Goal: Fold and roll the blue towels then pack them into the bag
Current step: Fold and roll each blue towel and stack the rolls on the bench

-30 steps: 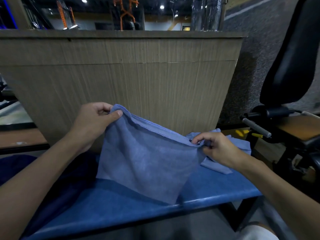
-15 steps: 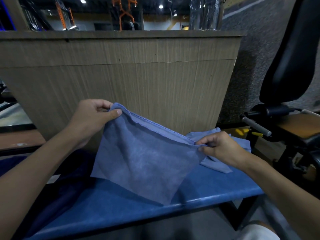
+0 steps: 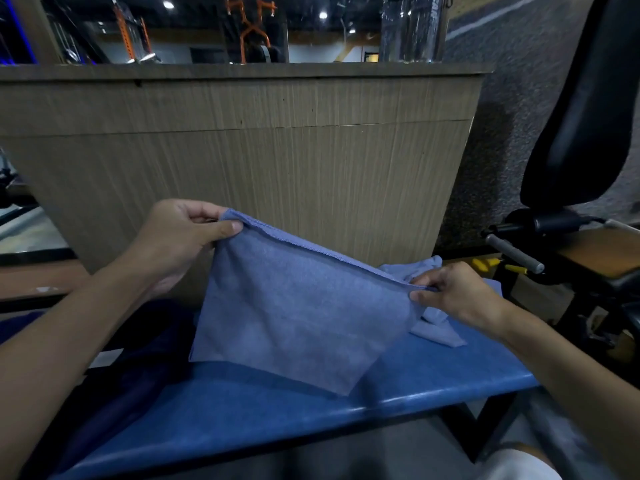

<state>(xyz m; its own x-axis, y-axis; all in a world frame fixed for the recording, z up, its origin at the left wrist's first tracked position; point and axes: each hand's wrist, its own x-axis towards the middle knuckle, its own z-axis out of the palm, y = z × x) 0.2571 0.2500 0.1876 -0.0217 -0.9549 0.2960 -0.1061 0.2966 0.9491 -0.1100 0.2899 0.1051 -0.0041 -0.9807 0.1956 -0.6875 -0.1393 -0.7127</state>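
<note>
A light blue towel [image 3: 294,317] hangs doubled over above the blue padded bench [image 3: 433,379], its stitched top edge stretched taut between my hands. My left hand [image 3: 183,237] pinches the upper left corner between thumb and fingers, held higher. My right hand [image 3: 453,292] pinches the right end of the same edge, lower and closer to the bench. Behind my right hand lies another light blue towel [image 3: 436,327], crumpled on the bench. A dark navy bag or cloth [image 3: 114,386] lies at the bench's left end, in shadow; its shape is unclear.
A wood-grain counter front [image 3: 242,161] rises right behind the bench. At the right stands a black gym machine seat [image 3: 581,116] with a grey handle [image 3: 512,252]. A wooden ledge [image 3: 34,282] sits at the left. The grey floor [image 3: 346,459] shows below the bench edge.
Both hands have shifted slightly, the left lifting the towel corner a little higher. The towel's hanging lower edge has swung a bit to the left. The grips are unchanged.
</note>
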